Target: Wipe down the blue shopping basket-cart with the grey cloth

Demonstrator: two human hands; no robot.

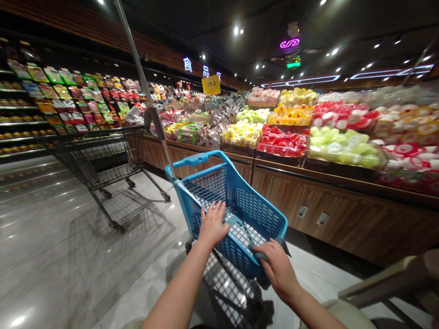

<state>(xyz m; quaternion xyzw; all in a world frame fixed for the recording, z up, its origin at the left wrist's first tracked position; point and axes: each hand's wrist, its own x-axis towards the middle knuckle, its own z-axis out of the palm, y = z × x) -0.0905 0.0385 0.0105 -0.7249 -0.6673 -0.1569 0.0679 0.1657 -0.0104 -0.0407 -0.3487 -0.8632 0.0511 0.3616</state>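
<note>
A small blue plastic shopping cart [255,211] stands in front of me; the basket part I see holds nothing loose that I can make out. My left hand [213,224] rests on its near side rim, fingers stretched out and spread. At the cart's front right corner my right hand [277,269] is closed around a dark grey-blue cloth [284,246], which is pressed over the rim. The cloth is partly hidden under my fingers. A tall metal pole [133,50] rises at the cart's handle end.
Left of the cart stands a large black wire shopping cart [103,160]. Behind runs a wooden display counter [284,192] piled with wrapped sweets and jelly cups [343,144]. Packaged goods [68,100] fill shelves at the left. A beige and brown object [387,278] intrudes at lower right.
</note>
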